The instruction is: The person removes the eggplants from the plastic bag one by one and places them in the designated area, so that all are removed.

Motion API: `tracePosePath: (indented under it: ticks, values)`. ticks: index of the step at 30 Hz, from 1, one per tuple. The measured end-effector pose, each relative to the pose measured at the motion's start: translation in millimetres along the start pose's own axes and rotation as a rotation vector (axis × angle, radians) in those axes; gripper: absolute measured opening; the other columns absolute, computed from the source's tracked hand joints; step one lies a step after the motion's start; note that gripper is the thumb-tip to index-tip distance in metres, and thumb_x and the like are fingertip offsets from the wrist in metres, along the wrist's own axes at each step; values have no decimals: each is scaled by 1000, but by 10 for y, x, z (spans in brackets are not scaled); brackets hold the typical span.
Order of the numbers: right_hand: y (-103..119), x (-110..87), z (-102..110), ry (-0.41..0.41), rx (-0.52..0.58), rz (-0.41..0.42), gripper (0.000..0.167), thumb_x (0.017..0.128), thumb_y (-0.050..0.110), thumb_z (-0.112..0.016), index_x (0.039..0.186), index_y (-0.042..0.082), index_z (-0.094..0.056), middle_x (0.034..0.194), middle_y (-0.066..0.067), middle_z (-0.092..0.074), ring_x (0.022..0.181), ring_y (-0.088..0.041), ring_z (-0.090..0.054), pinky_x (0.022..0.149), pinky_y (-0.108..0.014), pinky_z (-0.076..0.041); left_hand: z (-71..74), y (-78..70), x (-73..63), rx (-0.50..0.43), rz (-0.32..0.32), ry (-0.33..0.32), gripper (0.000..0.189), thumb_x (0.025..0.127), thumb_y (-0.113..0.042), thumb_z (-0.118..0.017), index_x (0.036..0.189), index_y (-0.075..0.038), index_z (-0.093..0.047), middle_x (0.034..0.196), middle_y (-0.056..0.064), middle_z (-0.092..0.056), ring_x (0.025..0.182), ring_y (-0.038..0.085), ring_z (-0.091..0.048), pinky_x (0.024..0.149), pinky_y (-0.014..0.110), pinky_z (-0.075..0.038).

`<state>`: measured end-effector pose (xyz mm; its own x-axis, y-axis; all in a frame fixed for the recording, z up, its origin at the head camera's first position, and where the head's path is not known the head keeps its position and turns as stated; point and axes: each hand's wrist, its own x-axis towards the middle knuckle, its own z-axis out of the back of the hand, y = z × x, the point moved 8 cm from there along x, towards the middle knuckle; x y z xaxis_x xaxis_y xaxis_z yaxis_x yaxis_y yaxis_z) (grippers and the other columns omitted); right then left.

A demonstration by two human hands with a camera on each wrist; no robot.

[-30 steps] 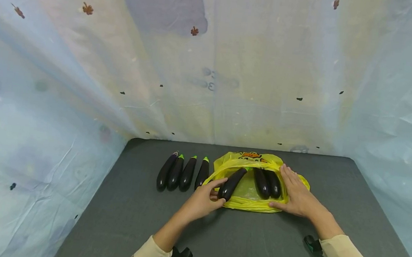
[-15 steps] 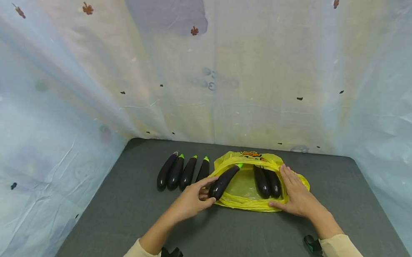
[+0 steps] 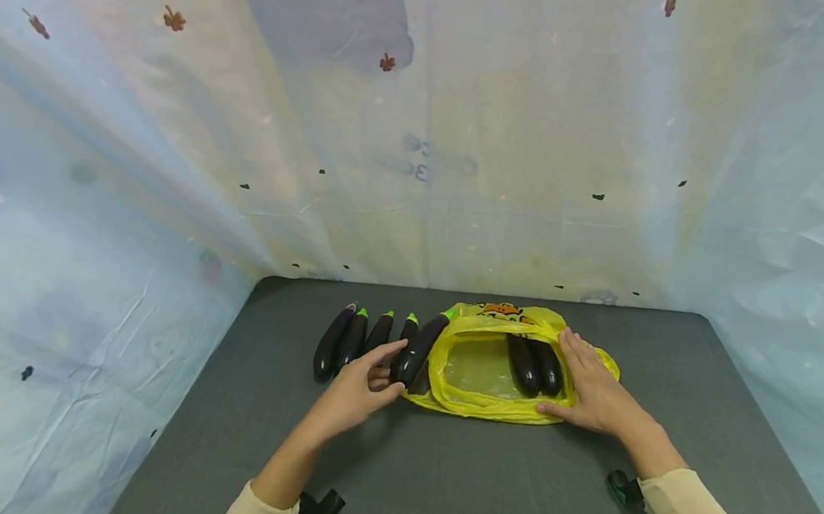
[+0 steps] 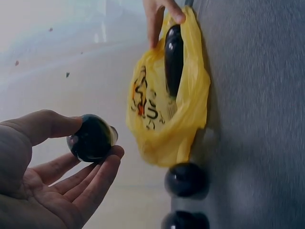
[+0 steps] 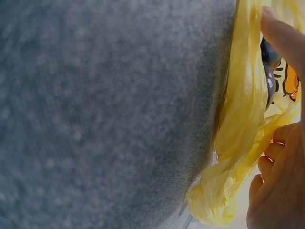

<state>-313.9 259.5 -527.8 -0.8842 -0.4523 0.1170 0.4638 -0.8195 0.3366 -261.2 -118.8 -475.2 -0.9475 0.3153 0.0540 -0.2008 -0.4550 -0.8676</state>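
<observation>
You've got four eggplants [image 3: 332,347] out, left of centre, one eggplant [image 3: 422,350] pinched in your left hand [image 3: 352,393], two bagged eggplants [image 3: 523,367] lower centre, right hand [image 3: 597,396] spread against the yellow bag [image 3: 487,406].

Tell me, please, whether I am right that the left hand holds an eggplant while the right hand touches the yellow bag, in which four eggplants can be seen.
Not quite: the head view shows two eggplants in the yellow bag, not four. The rest is right: the left hand holds an eggplant, and the right hand touches the bag.
</observation>
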Motion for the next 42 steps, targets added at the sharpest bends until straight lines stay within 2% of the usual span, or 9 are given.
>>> tracePosePath:
  ticks: [9, 16, 26, 37, 42]
  values:
    - [-9, -3, -12, 4, 1, -6, 133, 86, 66, -82, 171, -3, -6, 177, -29, -5, 162, -50, -9, 130, -65, -12, 247, 165, -35, 26, 22, -89, 71, 101, -14, -78, 164, -26, -47, 158, 16, -54, 133, 38, -64, 107, 51, -55]
    - [-9, 3, -6, -4, -4, -2, 133, 87, 67, -81, 171, -3, -6, 177, -29, -6, 162, -51, -10, 130, -65, -13, 478, 358, -58, 54, 63, -148, 72, 101, -13, -78, 164, -27, -47, 160, 18, -51, 135, 39, -63, 108, 54, -54]
    - [5, 5, -3, -5, 6, 4, 132, 87, 65, -83, 170, -4, -8, 176, -30, -6, 162, -51, -10, 130, -63, -12, 764, 612, -107, 106, 105, -204, 72, 103, -11, -75, 166, -24, -43, 166, 14, -45, 137, 38, -61, 111, 51, -53]
    - [31, -15, 11, -32, 2, 13, 131, 87, 65, -83, 170, -4, -9, 175, -31, -9, 161, -52, -13, 128, -67, -16, 1048, 865, -138, 166, 134, -250, 73, 103, -8, -73, 168, -18, -40, 165, 20, -46, 138, 43, -59, 110, 54, -53]
    - [43, -22, 21, -38, 4, 19, 131, 87, 65, -83, 170, -4, -9, 175, -31, -10, 160, -52, -14, 127, -68, -17, 1151, 980, -142, 196, 171, -260, 73, 104, -10, -72, 168, -18, -38, 164, 22, -46, 138, 45, -58, 111, 55, -51]
